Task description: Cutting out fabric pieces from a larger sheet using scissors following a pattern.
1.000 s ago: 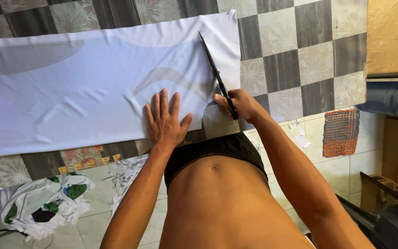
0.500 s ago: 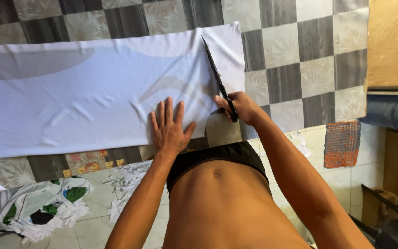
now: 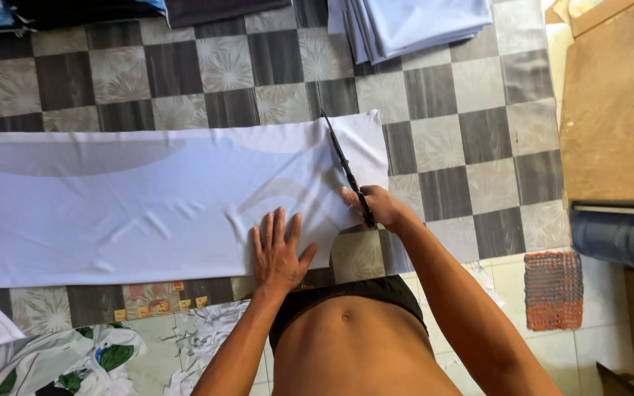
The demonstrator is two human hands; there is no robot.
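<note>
White cloth (image 3: 148, 205) spread across the frame's middle on the checkered floor (image 3: 449, 147), your left hand (image 3: 279, 249) flat and splayed on it, your right hand (image 3: 376, 207) gripping black scissors (image 3: 346, 170) at its right end.

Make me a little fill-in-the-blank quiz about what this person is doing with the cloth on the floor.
1. The right hand holds a pair of ____ with long dark blades.
2. The left hand lies ____ on the white cloth, fingers spread.
3. The cloth is spread over a floor of ____ tiles, dark and light.
4. A folded stack of pale fabric lies at the ____ edge of the view.

Missing words: scissors; flat; checkered; top
</note>
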